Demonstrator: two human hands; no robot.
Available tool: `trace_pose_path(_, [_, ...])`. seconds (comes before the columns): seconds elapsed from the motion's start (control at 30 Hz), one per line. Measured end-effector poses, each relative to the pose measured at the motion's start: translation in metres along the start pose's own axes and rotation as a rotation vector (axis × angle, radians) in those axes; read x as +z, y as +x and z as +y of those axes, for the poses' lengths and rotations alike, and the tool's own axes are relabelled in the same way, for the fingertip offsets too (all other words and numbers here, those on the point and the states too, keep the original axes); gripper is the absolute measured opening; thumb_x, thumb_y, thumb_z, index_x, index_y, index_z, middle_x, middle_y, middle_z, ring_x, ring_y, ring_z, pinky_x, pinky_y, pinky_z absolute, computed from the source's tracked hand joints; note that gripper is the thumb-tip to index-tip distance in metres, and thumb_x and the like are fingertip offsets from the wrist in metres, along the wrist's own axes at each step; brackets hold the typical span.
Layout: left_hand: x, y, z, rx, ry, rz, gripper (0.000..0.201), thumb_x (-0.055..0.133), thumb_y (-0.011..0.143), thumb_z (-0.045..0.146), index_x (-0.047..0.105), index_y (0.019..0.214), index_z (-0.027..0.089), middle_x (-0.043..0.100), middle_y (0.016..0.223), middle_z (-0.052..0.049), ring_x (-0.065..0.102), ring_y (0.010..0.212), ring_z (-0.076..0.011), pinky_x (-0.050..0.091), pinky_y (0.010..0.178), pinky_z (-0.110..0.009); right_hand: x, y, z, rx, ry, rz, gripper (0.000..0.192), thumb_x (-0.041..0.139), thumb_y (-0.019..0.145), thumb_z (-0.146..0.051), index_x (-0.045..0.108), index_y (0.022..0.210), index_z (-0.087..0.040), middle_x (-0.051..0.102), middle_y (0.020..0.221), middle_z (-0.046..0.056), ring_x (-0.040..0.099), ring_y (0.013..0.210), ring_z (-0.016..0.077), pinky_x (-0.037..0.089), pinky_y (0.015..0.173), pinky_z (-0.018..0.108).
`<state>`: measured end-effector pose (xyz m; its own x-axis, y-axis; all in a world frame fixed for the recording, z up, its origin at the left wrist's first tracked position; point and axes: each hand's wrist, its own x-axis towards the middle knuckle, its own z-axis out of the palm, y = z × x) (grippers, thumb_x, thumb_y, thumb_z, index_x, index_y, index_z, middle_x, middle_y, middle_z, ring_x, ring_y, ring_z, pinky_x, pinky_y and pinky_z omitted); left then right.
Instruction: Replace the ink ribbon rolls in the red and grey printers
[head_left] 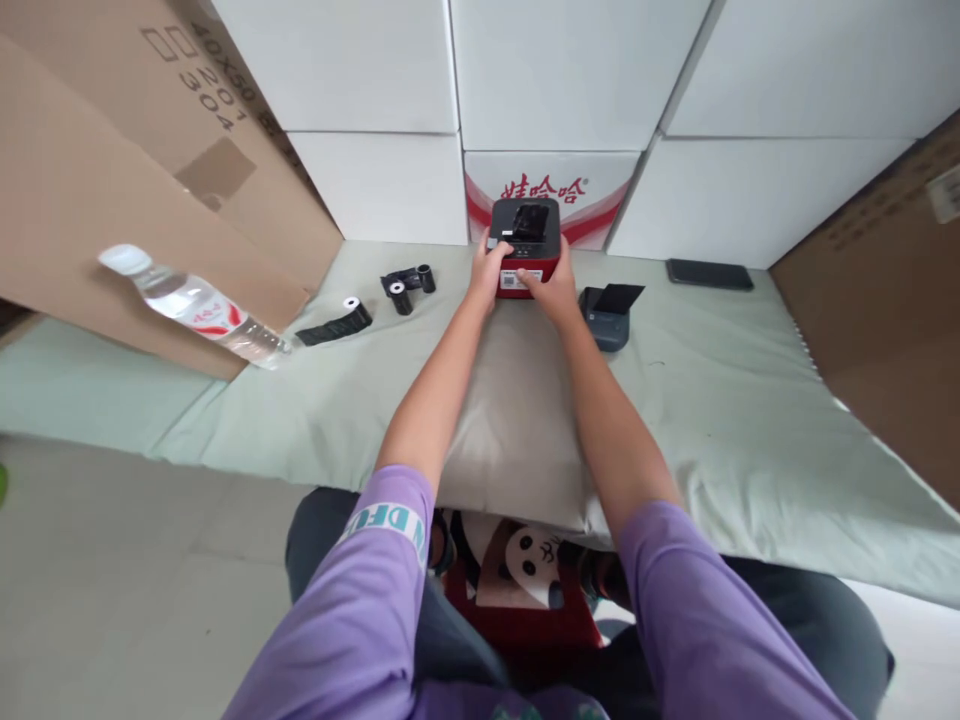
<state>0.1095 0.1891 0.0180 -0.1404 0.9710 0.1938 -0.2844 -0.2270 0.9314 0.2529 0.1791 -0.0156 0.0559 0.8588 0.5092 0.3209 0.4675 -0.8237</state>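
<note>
We reached both hands to one red-and-black printer at the far edge of the cloth, against the white boxes. Our left hand cupped its left side, fingers curled on the top; our right hand gripped its front right corner. Its lid looked shut, and nothing was printing, so the work seemed barely begun. Left of it lay three small rolls, one trailing a black strip. One darker printer sat just right, one phone beyond, one bottle toward the left edge.

A water bottle, ribbon rolls and a phone lie about.
</note>
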Motion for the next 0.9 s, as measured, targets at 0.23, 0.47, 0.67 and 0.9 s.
trace_pose_path(0.23, [0.002, 0.019, -0.04, -0.14, 0.028, -0.044, 0.046, 0.055, 0.097, 0.014, 0.062, 0.143, 0.018, 0.078, 0.113, -0.004, 0.075, 0.117, -0.0207, 0.056, 0.112, -0.037, 0.014, 0.001, 0.053, 0.086, 0.008, 0.028, 0.102, 0.086, 0.072, -0.053, 0.033, 0.152, -0.016, 0.056, 0.157, 0.021, 0.062, 0.139, 0.028, 0.046, 0.128, 0.05])
trace_pose_path(0.47, [-0.011, -0.04, -0.037, -0.15, 0.26, 0.023, 0.068, 0.028, 0.116, 0.04, 0.014, 0.173, 0.006, 0.014, 0.184, -0.013, 0.013, 0.171, -0.0154, 0.013, 0.139, -0.026, -0.013, 0.016, -0.003, 0.283, -0.206, 0.128, 0.065, 0.078, 0.078, -0.034, 0.051, 0.134, -0.014, 0.069, 0.118, 0.013, 0.069, 0.122, 0.0343, 0.054, 0.113, 0.063])
trace_pose_path(0.67, [-0.026, -0.1, -0.032, -0.088, 0.443, -0.025, 0.058, 0.042, 0.113, 0.039, 0.035, 0.167, 0.019, 0.035, 0.179, -0.007, 0.025, 0.169, -0.0173, 0.019, 0.139, -0.03, -0.079, -0.047, -0.066, 0.052, -0.568, 0.574, 0.023, 0.054, 0.094, -0.031, 0.055, 0.114, -0.02, 0.062, 0.12, 0.013, 0.061, 0.121, 0.0279, 0.045, 0.118, 0.063])
trace_pose_path(0.9, [-0.028, -0.091, -0.046, -0.046, 0.401, -0.024, 0.043, 0.048, 0.109, 0.034, 0.054, 0.15, 0.023, 0.056, 0.165, -0.008, 0.047, 0.158, -0.0201, 0.036, 0.133, -0.037, -0.075, -0.098, -0.015, 0.413, -0.704, 0.327, 0.11, 0.078, 0.069, -0.04, 0.026, 0.161, -0.008, 0.051, 0.151, 0.03, 0.048, 0.142, 0.0451, 0.035, 0.123, 0.068])
